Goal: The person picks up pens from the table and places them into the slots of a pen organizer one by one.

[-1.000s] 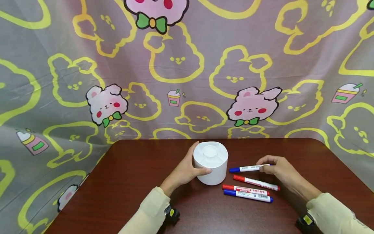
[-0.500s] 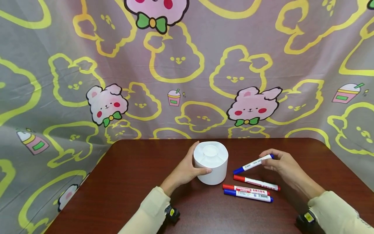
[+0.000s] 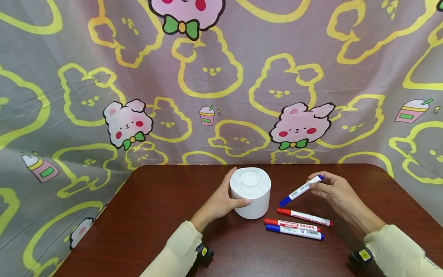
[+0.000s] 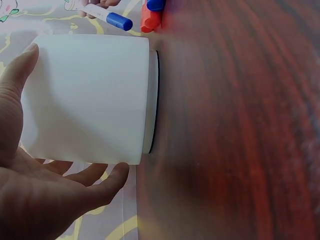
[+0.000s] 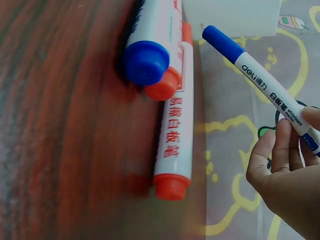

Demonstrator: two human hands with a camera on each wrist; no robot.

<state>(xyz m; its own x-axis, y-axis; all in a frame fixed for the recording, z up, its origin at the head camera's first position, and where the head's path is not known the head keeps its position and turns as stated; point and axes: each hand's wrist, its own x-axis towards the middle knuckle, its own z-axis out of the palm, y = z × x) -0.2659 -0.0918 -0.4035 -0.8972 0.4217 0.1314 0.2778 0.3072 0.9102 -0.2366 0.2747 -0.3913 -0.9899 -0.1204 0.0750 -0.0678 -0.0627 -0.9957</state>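
Note:
A white round desk organizer (image 3: pixel 252 207) with a divided top stands upright on the table. My left hand (image 3: pixel 219 200) grips its left side, thumb across the front and fingers round behind; in the left wrist view the fingers (image 4: pixel 102 187) lie along its wall. To its right, my right hand (image 3: pixel 337 194) pinches a blue-capped whiteboard marker (image 3: pixel 300 191) near its end, raised and slanted with the cap pointing down towards the organizer. In the right wrist view the marker (image 5: pixel 267 82) shows its printed label, held between thumb and fingers.
A red-capped marker (image 3: pixel 308 217) lies on the brown table (image 3: pixel 166 204) just below the raised one. Nearer the front, another red marker (image 3: pixel 294 225) and a blue marker (image 3: pixel 295 232) lie side by side. A patterned curtain (image 3: pixel 228 134) hangs behind the table.
The right hand has lifted the blue marker off the table and tilted it steeper, its cap end lower and its tail up. The left hand and organizer have stayed in place.

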